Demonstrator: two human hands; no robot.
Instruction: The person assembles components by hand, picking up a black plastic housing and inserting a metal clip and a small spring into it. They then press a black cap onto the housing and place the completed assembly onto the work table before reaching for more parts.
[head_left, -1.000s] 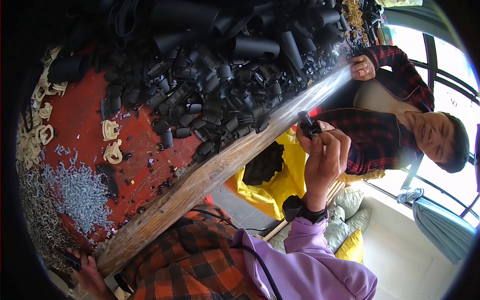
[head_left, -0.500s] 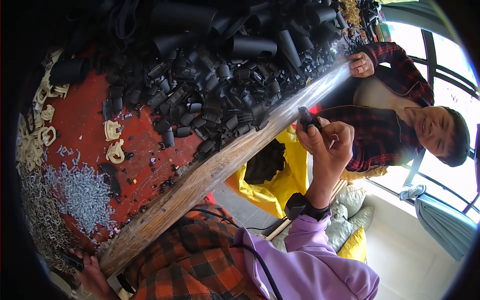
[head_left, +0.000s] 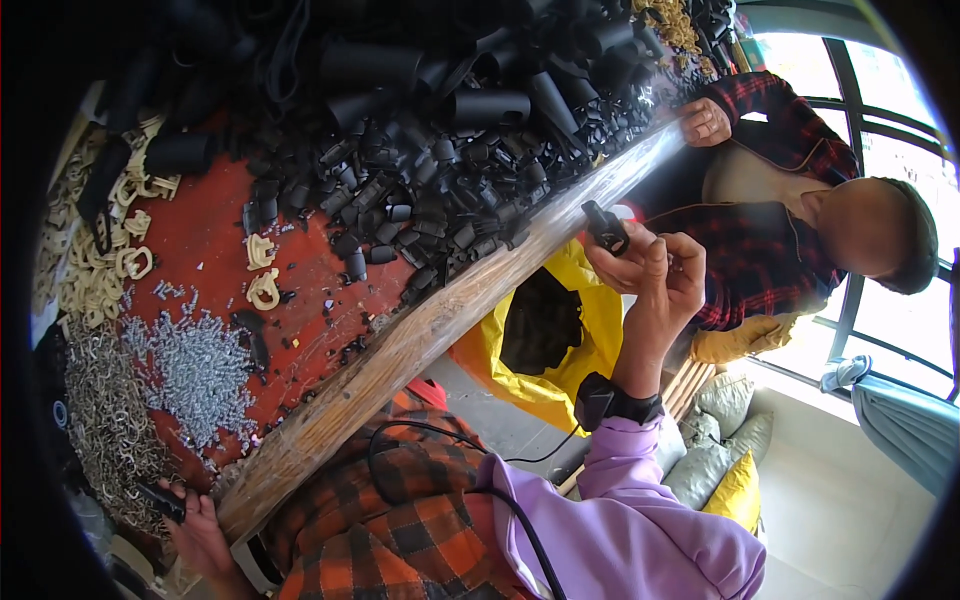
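My right hand (head_left: 655, 275) is raised above the table's edge and pinches a small black plastic part (head_left: 604, 226) between thumb and fingers. A round opening shows at the part's lower end. At the lower left, my left hand (head_left: 195, 528) is closed around a dark, elongated black piece (head_left: 162, 501), whose exact kind I cannot make out. This hand rests near the table's corner, beside a pile of bent metal wire pieces (head_left: 110, 410). Close to that lies a heap of small silver springs (head_left: 205, 380).
Black plastic parts (head_left: 400, 190) and tubes are heaped across the red tabletop (head_left: 310, 350). Cream plastic rings (head_left: 262, 288) lie at left. A film-wrapped wooden edge (head_left: 400, 360) runs diagonally. Beyond it stands an open yellow bag (head_left: 605, 345). A co-worker's hand (head_left: 705, 122) rests at the edge's far end.
In my right hand the black part has turned, and its round opening now faces me. The view has shifted slightly. My left hand still holds its black piece.
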